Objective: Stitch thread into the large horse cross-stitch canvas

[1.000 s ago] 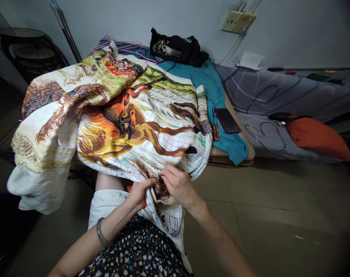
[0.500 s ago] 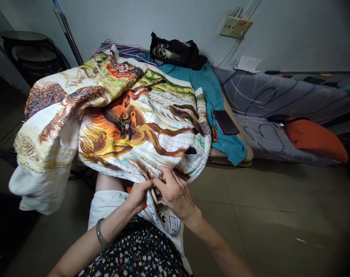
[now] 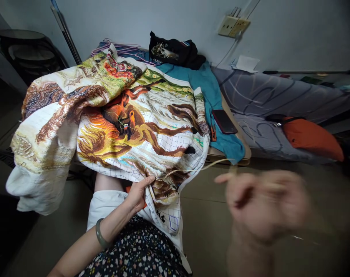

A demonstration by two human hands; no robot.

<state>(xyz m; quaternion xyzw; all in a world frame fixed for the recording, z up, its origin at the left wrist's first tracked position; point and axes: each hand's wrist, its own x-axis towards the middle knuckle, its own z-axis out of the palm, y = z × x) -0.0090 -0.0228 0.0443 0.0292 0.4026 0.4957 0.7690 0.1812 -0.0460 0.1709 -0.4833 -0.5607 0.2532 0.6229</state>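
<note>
A large cross-stitch cloth (image 3: 160,134) with a brown, yellow and orange picture on a printed grid lies over my lap and the low surface ahead. My left hand (image 3: 140,192) pinches its near edge, thumb on top and fingers underneath. From the cloth beside that thumb, a pale yellow thread (image 3: 189,170) rises to the right. It leads to my right hand (image 3: 264,204), which is lifted off the cloth with fingers curled, blurred by motion. Whether a needle is in those fingers cannot be seen. More loose thread (image 3: 125,125) lies on the dark part of the picture.
Behind the cloth are a teal garment (image 3: 203,80), a black printed bag (image 3: 175,52) and pink hangers (image 3: 120,48). A phone (image 3: 224,121) and a small orange tool (image 3: 213,132) lie at right. Farther right is an orange bag (image 3: 310,138). A stool (image 3: 27,50) stands at left.
My right hand has left the cloth and swung out to the right, drawing the thread into a long line. My left hand keeps its pinch in the same place.
</note>
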